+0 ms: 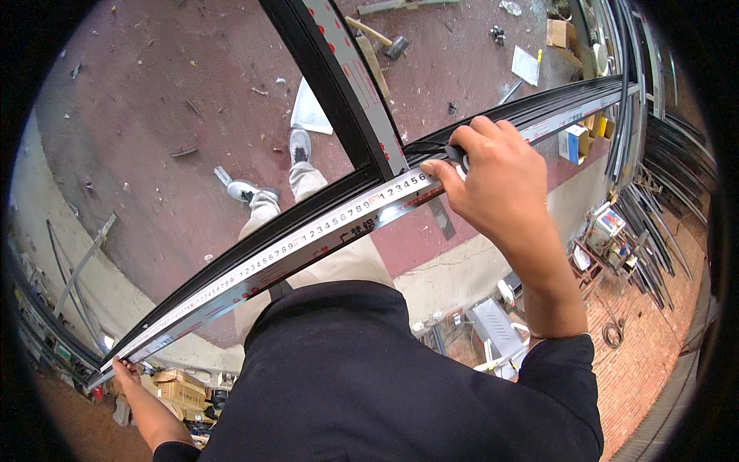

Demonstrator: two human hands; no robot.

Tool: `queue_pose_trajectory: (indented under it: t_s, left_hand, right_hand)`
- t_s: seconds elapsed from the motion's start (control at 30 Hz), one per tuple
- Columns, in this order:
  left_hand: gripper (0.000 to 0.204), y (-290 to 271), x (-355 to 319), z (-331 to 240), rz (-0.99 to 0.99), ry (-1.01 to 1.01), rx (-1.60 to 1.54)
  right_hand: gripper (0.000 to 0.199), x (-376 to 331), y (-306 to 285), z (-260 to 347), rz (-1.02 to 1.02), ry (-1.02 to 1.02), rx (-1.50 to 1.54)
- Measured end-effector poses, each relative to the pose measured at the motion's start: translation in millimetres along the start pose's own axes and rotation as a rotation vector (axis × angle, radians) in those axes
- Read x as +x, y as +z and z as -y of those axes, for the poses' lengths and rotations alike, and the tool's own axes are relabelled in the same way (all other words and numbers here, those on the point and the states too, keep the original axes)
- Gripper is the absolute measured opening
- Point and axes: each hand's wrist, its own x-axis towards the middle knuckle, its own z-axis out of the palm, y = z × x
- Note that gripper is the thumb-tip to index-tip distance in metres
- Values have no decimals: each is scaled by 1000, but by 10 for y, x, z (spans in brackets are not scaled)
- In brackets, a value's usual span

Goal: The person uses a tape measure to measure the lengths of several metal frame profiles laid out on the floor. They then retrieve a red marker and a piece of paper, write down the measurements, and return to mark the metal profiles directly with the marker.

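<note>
Silver measuring tape [339,221] laid along the lower bar of a black frame [327,85], one hand at each end.

Right hand [500,169]: thumb and fingers closed on the tape at its near end, beside the joint where the crossbar meets the lower bar; a dark part, probably the tape's case, shows beneath the fingers. Left hand [127,373]: at the tape's opposite end, by the frame's left end; too small to tell whether it grips. Step in hand, by judgement: measuring the bar's length. Next move calls for keeping the blade straight and reading it at the joint. Beyond, a mallet [396,48] lies on the reddish floor [192,77].
</note>
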Motion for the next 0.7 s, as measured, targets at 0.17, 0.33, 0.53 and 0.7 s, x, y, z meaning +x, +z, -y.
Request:
queue_pose_trajectory:
  t_s: [0.17, 0.33, 0.53, 0.7]
  left_hand:
    - [40, 34, 239, 164, 1, 61, -36]
    - [30, 252, -181, 442, 41, 258, -462]
    - [17, 293, -1965, 932, 480, 400, -917]
    - [24, -142, -2610, 1495, 330, 352, -1215]
  right_hand:
    - [38, -63, -2, -41, 32, 28, 33]
    - [58, -129, -266, 37, 228, 19, 199]
    - [70, -314, -330, 1235, 297, -278, 237]
    - [86, -634, -217, 2863, 565, -645, 167]
